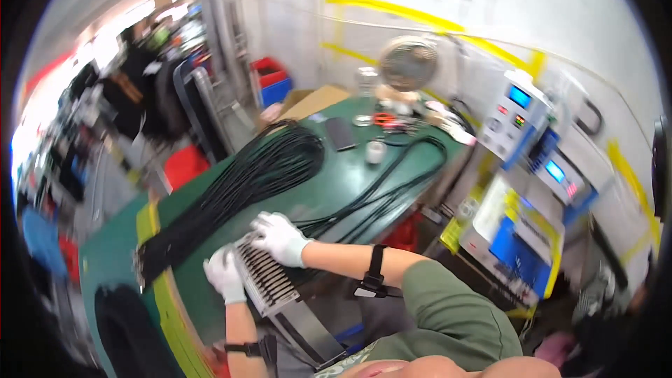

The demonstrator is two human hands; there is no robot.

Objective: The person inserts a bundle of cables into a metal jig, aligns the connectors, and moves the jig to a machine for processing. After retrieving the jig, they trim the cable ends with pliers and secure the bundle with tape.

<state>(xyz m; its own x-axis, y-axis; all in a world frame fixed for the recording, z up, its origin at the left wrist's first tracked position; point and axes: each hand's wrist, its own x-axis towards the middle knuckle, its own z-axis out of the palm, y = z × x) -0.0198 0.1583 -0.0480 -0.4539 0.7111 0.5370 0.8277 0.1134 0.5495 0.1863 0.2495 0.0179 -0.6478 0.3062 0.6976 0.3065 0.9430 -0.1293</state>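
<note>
A metal slotted fixture (267, 276) with a row of dark slots lies at the near edge of the green table, in front of me. My left hand (225, 274), in a white glove, is at the fixture's left far corner with its fingers bent inward. My right hand (278, 238), gloved too, rests over the far right end, its fingers curled down onto the fixture. What either hand's fingertips hold is hidden and blurred. Black cables (371, 199) run from a loop on the right toward my right hand.
On the green table (343, 115) lie a large bundle of black cables (245, 175), a phone (340, 134) and a white cup (375, 152). A round fan (409, 63) stands at the back. Machines with lit displays (514, 115) stand at right. Another dark bundle (129, 329) lies lower left.
</note>
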